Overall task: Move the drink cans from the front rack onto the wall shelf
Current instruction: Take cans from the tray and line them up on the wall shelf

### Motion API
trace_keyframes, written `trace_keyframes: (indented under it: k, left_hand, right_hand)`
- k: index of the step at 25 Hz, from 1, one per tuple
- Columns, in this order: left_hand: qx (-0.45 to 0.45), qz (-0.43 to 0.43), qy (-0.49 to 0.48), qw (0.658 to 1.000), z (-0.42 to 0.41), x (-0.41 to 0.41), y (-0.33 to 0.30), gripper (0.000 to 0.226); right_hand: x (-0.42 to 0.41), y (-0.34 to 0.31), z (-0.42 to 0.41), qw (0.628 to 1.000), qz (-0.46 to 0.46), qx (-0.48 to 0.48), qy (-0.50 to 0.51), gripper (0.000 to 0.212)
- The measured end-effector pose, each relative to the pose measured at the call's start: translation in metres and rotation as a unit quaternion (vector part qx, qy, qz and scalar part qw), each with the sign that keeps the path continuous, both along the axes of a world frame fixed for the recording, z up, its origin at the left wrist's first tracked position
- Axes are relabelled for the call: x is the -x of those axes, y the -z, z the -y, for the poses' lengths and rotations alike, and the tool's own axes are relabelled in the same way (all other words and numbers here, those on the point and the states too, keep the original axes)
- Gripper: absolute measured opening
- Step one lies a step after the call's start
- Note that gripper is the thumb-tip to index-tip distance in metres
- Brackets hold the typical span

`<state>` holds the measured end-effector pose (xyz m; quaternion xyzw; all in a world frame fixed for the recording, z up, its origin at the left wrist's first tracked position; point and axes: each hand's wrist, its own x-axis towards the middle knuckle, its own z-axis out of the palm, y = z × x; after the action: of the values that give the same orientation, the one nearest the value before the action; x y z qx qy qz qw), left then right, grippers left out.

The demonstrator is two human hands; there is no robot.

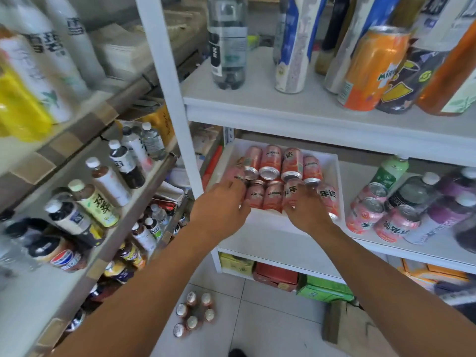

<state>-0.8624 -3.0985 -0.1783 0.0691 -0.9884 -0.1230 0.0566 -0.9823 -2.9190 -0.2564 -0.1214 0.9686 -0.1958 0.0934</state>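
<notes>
Both hands' fingers (238, 186) hide among blurred pink cans (270, 161).

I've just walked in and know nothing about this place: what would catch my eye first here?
Two bare hands, the left hand and right hand, reach into a white tray of pink cans on the front rack's middle shelf. A big orange can stands on the shelf above, and a cluster of small cans sits on the tiled floor below.

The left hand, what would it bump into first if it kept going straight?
Probably the pink cans lying in the white tray; the left hand already reaches the nearest one.
</notes>
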Motion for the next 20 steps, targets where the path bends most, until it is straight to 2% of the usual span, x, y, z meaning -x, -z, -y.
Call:
trace_keyframes:
  k: [3, 7, 12, 16, 18, 20]
  left_hand:
    - [-0.002, 0.01, 0.003, 1.0, -0.006, 0.016, 0.014, 0.027]
    - [-0.009, 0.021, 0.002, 1.0, -0.006, 0.026, 0.025, 0.027]
    - [-0.064, 0.04, -0.017, 0.997, 0.0, 0.029, 0.025, 0.029]
    - [-0.236, 0.026, -0.078, 0.968, 0.007, 0.03, 0.02, 0.027]
    - [-0.332, 0.016, -0.116, 0.936, 0.011, 0.025, 0.012, 0.033]
    - [-0.445, -0.013, -0.14, 0.884, 0.018, 0.012, 0.0, 0.041]
  right_hand:
    - [0.021, 0.013, 0.006, 0.998, 0.043, 0.029, 0.039, 0.064]
    - [0.037, 0.028, 0.018, 0.993, 0.068, 0.014, 0.094, 0.079]
    - [0.036, 0.022, 0.012, 0.984, 0.066, 0.115, 0.119, 0.089]
    - [0.002, -0.009, 0.023, 0.974, -0.001, 0.22, 0.047, 0.083]
    - [-0.021, -0.028, 0.041, 0.962, -0.011, 0.273, -0.012, 0.086]
    - [-0.049, -0.045, 0.064, 0.946, -0.019, 0.313, -0.086, 0.092]
